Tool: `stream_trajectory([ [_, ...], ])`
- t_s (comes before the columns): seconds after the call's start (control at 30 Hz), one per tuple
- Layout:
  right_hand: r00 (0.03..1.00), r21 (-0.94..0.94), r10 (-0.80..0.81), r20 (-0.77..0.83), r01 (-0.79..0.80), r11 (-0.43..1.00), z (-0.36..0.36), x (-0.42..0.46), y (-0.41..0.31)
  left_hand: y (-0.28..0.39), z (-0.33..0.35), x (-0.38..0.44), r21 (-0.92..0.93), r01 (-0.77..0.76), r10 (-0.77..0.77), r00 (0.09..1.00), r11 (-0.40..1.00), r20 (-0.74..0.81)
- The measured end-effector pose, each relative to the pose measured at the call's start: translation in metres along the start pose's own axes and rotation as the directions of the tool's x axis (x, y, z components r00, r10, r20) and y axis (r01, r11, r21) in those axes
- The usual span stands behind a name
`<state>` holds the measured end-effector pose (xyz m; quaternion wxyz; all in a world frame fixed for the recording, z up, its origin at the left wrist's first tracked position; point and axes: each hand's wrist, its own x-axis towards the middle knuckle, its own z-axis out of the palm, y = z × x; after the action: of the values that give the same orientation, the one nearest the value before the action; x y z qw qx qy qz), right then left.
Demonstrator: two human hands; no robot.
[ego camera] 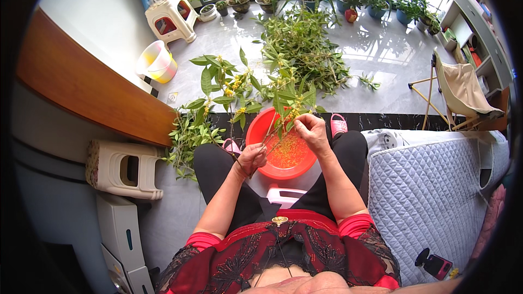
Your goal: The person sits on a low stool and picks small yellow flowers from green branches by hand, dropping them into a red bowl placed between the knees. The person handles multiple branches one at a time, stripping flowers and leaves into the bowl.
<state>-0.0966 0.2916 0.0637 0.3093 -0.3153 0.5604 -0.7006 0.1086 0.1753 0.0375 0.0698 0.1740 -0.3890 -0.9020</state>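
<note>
My left hand (252,158) is closed around the woody stems of a leafy branch with yellow blossom clusters (231,85), which fans out in front of me. Thumb and fingertips of my right hand (310,130) are pinched together at a yellow flower cluster on the branch's right side; whether a blossom is between them is too small to tell. Below both hands a red plastic basin (282,174) stands on the floor between my feet, its bottom scattered with small yellow-orange blossoms (289,149). Part of the basin is hidden by the branch and my hands.
Cut leafy branches (302,45) are heaped ahead, more greenery (190,139) lies left. Potted plants (267,2) line the window. Plastic stools (173,16) and a bucket (157,63) stand left; a folding chair (461,85) and a quilted cover (425,179) are at right.
</note>
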Motion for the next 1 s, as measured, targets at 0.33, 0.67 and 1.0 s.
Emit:
stream_trajectory([
  [0.33,0.986,0.188,0.155,-0.063,-0.141,0.972,0.005,0.003,-0.006,-0.006,-0.002,0.001,0.033,0.076,-0.076,0.997,0.997,0.002],
  [0.67,0.988,0.061,0.122,-0.091,-0.116,0.991,0.001,0.004,0.009,-0.005,0.003,0.001,0.092,0.061,-0.058,0.997,0.994,-0.043],
  [1.0,0.959,-0.336,-0.184,-0.217,0.104,0.936,0.003,0.004,0.014,-0.006,0.002,0.003,0.072,0.054,-0.050,0.997,0.996,-0.055],
])
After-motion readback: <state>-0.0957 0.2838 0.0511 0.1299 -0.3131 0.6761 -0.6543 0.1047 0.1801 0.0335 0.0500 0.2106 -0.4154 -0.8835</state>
